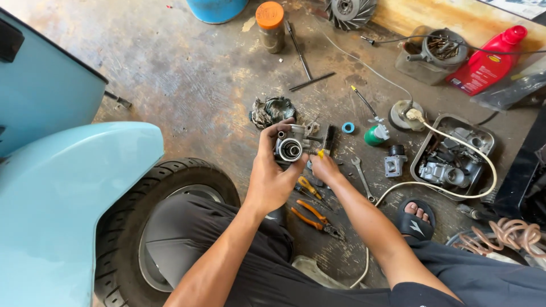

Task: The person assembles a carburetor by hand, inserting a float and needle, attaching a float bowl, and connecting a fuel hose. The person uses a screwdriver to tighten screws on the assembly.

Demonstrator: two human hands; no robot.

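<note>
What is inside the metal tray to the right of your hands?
The metal tray holds grey cast metal engine parts, one with a round bore. A white hose crosses over the tray and covers some of them; the tray's bottom beneath the parts is hidden.

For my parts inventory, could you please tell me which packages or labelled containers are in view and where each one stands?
Red plastic bottle with red cap: lying top right, yellow-patched label.
Glass jar with orange lid: upright, top centre, dark contents.
Small green and white can: floor, right of the hands.
No signs or screens.
</note>
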